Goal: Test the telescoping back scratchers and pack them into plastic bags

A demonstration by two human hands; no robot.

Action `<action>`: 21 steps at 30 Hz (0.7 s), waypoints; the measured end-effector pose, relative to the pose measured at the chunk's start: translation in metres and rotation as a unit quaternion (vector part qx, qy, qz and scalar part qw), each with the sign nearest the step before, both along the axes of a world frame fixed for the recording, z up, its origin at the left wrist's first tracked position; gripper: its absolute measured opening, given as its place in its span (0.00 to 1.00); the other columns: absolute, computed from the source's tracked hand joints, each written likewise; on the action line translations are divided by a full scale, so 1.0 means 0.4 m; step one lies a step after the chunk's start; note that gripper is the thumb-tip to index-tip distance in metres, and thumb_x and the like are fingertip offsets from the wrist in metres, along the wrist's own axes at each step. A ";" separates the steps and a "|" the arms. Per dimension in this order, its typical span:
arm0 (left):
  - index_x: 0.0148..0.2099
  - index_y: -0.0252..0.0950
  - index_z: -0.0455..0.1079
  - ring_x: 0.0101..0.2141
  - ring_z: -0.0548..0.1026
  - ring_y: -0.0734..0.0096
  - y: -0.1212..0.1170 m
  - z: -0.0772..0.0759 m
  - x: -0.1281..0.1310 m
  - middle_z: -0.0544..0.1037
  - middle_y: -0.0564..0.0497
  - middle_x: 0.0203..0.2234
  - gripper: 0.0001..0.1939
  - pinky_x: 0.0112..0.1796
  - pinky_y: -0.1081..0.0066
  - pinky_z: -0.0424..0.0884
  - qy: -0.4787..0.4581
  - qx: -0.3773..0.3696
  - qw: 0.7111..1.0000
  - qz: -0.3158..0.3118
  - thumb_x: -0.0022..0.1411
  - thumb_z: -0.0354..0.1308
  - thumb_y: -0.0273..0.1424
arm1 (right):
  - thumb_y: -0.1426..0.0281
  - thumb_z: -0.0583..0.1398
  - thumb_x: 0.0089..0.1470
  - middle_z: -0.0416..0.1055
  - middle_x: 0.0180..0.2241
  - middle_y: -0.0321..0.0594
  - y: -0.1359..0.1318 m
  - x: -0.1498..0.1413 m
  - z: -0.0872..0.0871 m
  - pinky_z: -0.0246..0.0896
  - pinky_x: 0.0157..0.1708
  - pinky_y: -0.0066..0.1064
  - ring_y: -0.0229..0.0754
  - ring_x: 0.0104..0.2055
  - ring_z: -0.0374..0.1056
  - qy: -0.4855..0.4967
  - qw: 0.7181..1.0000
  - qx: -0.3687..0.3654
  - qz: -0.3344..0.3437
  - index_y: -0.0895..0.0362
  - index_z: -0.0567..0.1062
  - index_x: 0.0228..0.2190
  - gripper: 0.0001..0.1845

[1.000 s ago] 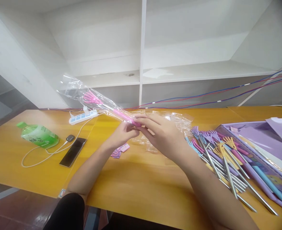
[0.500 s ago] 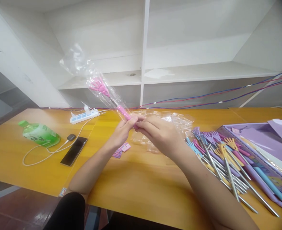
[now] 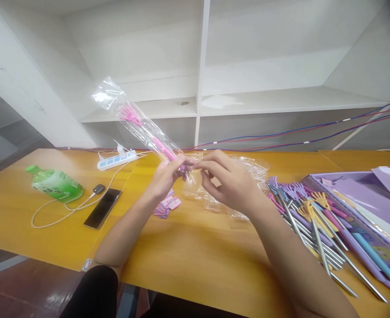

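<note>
"Two hands in the head view: how do they sit?"

"The left hand [image 3: 164,179] is at the middle, its forearm slanting up from the lower left, thumb laid on top and pointing right."

"And its grip?"

"Clamped on the handle end of a pink back scratcher [image 3: 163,149] inside a clear bag [image 3: 108,95], held above the table [image 3: 195,260], its head tilted up and to the left."

"The right hand [image 3: 231,183]?"

"Knuckles arched, fingers bent, index tip just beside the left thumb. I can't tell whether its fingertips are pinching the bag's end."

"What's around?"

"Small cards [image 3: 167,205] beneath the left wrist, loose bags [image 3: 253,168] behind the right hand, and a pile of scratchers [image 3: 309,212] to the right, beside a purple box [image 3: 364,187]."
</note>
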State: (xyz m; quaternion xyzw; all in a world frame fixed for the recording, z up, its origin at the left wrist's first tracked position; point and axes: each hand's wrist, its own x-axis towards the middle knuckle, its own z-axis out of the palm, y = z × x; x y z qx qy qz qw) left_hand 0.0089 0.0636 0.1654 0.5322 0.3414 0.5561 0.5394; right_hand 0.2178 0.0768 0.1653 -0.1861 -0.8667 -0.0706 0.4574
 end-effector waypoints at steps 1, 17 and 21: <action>0.32 0.34 0.75 0.32 0.71 0.72 0.002 0.005 -0.004 0.76 0.48 0.32 0.21 0.32 0.72 0.67 -0.012 -0.012 1.000 0.000 0.65 0.67 0.47 | 0.78 0.58 0.66 0.70 0.45 0.44 0.002 0.011 0.007 0.70 0.37 0.36 0.41 0.39 0.70 -0.007 1.000 -0.029 0.005 0.53 0.72 0.55 0.18; 0.57 0.38 0.73 0.29 0.68 0.75 0.005 -0.010 0.003 0.72 0.56 0.29 0.24 0.32 0.72 0.65 0.028 -0.020 0.999 -0.010 0.66 0.71 0.44 | 0.75 0.58 0.70 0.80 0.45 0.38 0.015 0.007 0.015 0.68 0.51 0.42 0.44 0.49 0.72 -0.020 0.989 -0.085 0.121 0.51 0.74 0.44 0.08; 0.60 0.38 0.73 0.31 0.71 0.74 0.012 -0.002 -0.017 0.74 0.54 0.32 0.26 0.35 0.72 0.70 0.021 -0.017 1.000 0.008 0.68 0.68 0.48 | 0.71 0.57 0.72 0.78 0.40 0.40 0.014 0.014 0.016 0.67 0.45 0.39 0.44 0.44 0.70 -0.006 0.984 -0.147 0.099 0.52 0.73 0.42 0.04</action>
